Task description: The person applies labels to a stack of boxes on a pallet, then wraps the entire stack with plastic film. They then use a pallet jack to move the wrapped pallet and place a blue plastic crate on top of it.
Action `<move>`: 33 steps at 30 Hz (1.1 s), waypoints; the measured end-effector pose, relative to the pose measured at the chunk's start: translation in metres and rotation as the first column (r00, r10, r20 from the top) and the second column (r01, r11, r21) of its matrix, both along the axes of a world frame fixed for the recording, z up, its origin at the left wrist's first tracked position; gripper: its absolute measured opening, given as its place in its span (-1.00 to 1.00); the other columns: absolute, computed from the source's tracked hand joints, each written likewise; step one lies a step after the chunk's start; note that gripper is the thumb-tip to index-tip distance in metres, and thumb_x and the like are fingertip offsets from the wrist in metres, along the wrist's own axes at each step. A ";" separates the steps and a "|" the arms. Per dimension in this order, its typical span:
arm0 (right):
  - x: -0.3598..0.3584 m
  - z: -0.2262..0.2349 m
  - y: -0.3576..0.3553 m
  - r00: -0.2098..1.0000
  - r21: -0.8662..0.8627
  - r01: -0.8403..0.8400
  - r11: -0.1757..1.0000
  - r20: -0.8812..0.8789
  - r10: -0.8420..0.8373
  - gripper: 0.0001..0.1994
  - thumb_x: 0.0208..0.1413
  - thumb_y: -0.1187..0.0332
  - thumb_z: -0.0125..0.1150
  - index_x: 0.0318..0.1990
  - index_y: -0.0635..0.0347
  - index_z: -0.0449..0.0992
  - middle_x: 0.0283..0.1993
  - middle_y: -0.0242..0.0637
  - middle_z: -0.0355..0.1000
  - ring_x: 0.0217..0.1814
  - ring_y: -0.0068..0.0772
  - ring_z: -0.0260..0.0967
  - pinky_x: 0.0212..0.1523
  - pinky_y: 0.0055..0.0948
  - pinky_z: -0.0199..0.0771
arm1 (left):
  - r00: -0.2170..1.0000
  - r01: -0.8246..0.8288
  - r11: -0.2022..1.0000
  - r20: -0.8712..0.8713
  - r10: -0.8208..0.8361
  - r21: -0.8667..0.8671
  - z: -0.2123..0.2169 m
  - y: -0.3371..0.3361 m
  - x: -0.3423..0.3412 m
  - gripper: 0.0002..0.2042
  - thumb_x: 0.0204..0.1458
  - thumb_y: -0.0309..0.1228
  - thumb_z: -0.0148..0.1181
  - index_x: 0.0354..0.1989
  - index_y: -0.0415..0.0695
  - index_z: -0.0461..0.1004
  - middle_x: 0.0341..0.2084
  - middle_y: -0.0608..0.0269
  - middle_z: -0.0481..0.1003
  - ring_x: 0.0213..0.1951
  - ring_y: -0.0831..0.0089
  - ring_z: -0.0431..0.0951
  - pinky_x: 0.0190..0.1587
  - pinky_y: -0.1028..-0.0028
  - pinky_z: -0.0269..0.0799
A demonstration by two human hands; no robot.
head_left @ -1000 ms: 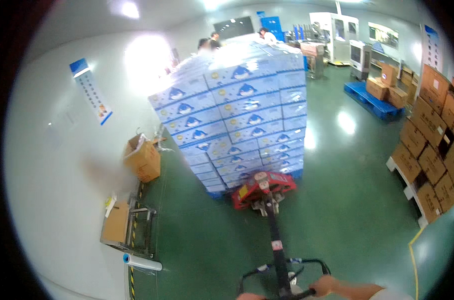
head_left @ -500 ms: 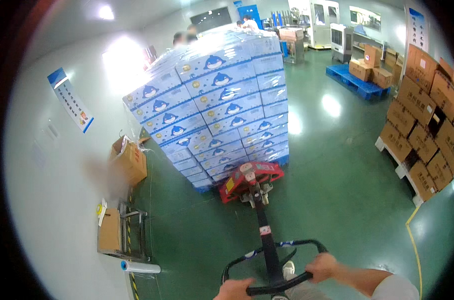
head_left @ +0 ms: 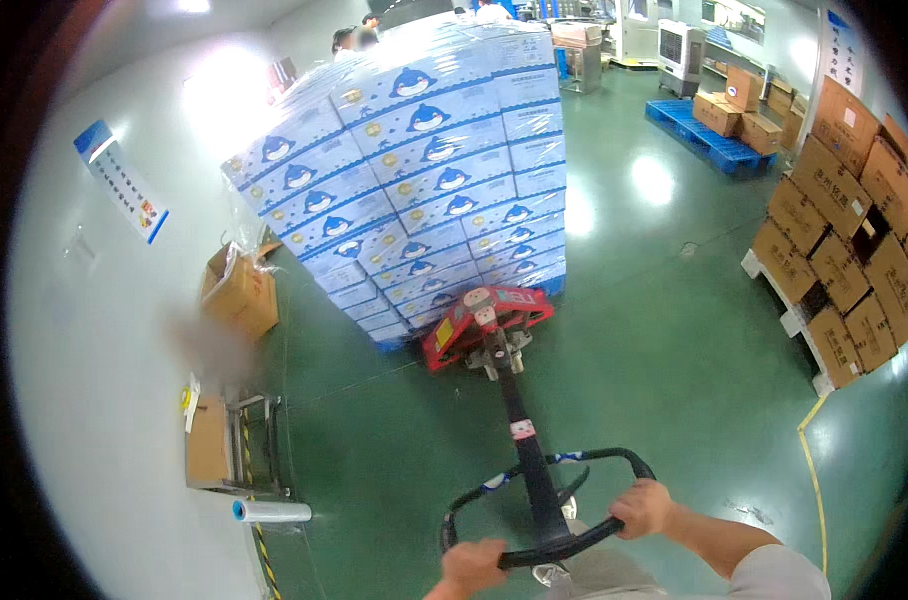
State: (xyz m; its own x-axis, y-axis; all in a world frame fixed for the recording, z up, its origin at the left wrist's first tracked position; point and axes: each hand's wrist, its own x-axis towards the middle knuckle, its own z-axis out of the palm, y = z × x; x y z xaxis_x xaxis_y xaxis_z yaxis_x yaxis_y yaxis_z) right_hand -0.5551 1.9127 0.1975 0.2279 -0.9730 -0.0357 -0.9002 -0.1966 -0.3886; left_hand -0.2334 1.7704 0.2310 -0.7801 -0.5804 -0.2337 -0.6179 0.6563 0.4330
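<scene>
Both of my hands are closed around the black loop handle (head_left: 574, 546) of a red pallet jack (head_left: 464, 325). My left hand (head_left: 473, 566) grips the near left corner of the loop, and my right hand (head_left: 643, 508) its right side. From the handle a dark shaft (head_left: 515, 402) runs forward to the red body. Beyond it stands a tall stack of light blue cartons (head_left: 434, 180) with whale pictures, wrapped in clear film. A blue pallet (head_left: 394, 344) shows a little under the stack. The jack's forks are hidden beneath the load.
Brown cartons (head_left: 839, 250) are stacked on a white pallet (head_left: 789, 318) at right. Along the left wall are an open carton (head_left: 239, 293), a metal frame (head_left: 264, 440) and a film roll (head_left: 271, 512). Farther back are a blue pallet with boxes (head_left: 709, 145), an air cooler (head_left: 680, 55) and several people.
My hands and the handle sit slightly higher in view. The jack and wrapped stack have shifted up and a little left in the picture. Both hands keep their grip.
</scene>
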 end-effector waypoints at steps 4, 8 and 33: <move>0.029 -0.080 0.051 0.986 0.414 -0.056 0.908 -0.122 0.116 -0.79 -0.23 0.11 0.25 -0.48 -0.04 0.46 -0.53 -0.33 0.46 -0.41 -0.17 0.48 -0.39 -0.22 0.43 | 0.948 0.180 0.939 0.202 -0.245 0.294 -0.078 0.045 0.016 -0.71 -0.14 -0.18 0.18 -0.22 0.04 0.55 -0.42 0.05 0.56 -0.32 0.02 0.57 -0.28 0.06 0.46; 0.021 -0.017 0.009 0.990 0.365 -0.011 0.931 -0.128 0.062 -0.78 -0.25 0.07 0.23 -0.49 -0.05 0.48 -0.54 -0.32 0.45 -0.42 -0.10 0.47 -0.44 -0.13 0.43 | 0.957 0.137 0.957 0.217 -0.195 0.254 -0.026 -0.005 0.008 -0.69 -0.17 -0.14 0.18 -0.23 0.06 0.51 -0.41 0.14 0.56 -0.29 0.03 0.58 -0.29 0.13 0.50; 0.052 -0.136 0.045 0.982 0.737 -0.089 0.670 -0.047 0.182 -0.68 0.01 0.04 0.09 -0.14 -0.06 0.48 -0.31 -0.13 0.52 -0.21 0.06 0.50 -0.23 0.00 0.50 | 0.839 0.139 0.943 0.470 -0.275 0.303 -0.118 0.052 0.017 -0.75 -0.16 -0.23 0.17 -0.36 -0.09 0.61 -0.44 -0.01 0.58 -0.28 0.10 0.60 -0.19 0.11 0.50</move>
State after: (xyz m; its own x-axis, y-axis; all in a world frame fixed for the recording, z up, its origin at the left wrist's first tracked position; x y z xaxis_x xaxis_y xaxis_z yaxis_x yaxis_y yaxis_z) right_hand -0.5031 1.9575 0.0617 0.3041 -0.5843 -0.7524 -0.9312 -0.0156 -0.3642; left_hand -0.2163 1.8225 0.1134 -0.6120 -0.2881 -0.7365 -0.6547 0.7069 0.2676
